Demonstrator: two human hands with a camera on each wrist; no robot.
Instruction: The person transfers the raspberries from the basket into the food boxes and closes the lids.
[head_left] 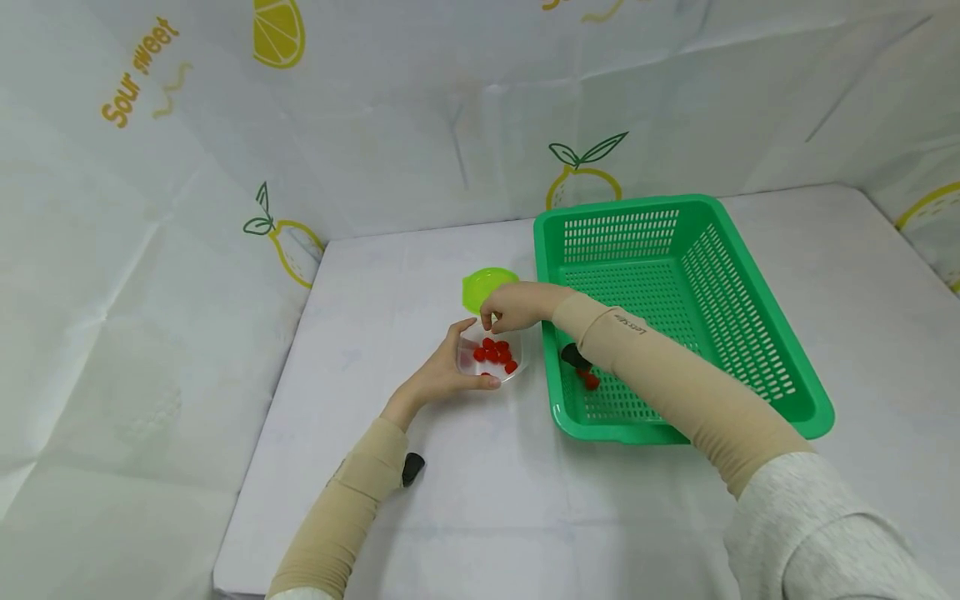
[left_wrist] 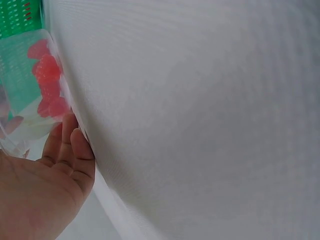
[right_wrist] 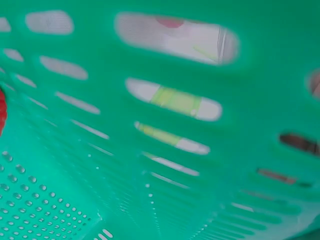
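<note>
My left hand [head_left: 447, 367] grips a small clear plastic container [head_left: 516, 377] from its left side, thumb and fingers spread around the wall. Several red raspberries [head_left: 492, 355] lie inside it; the left wrist view shows the raspberries [left_wrist: 47, 70] through the see-through wall. Over the far rim of the container, my right hand [head_left: 519, 305] points its bent fingers down. No red shows between those fingertips, but I cannot tell whether they pinch something. More red raspberries [head_left: 590, 381] lie in the green basket [head_left: 750, 275], under my right forearm.
A lime-green lid [head_left: 480, 286] lies just behind the container, partly covered by the right hand. The basket's slotted wall [right_wrist: 100, 150] fills the right wrist view and rises close to the container's right. A lemon-printed cloth [head_left: 450, 150] hangs behind the white table [head_left: 480, 492].
</note>
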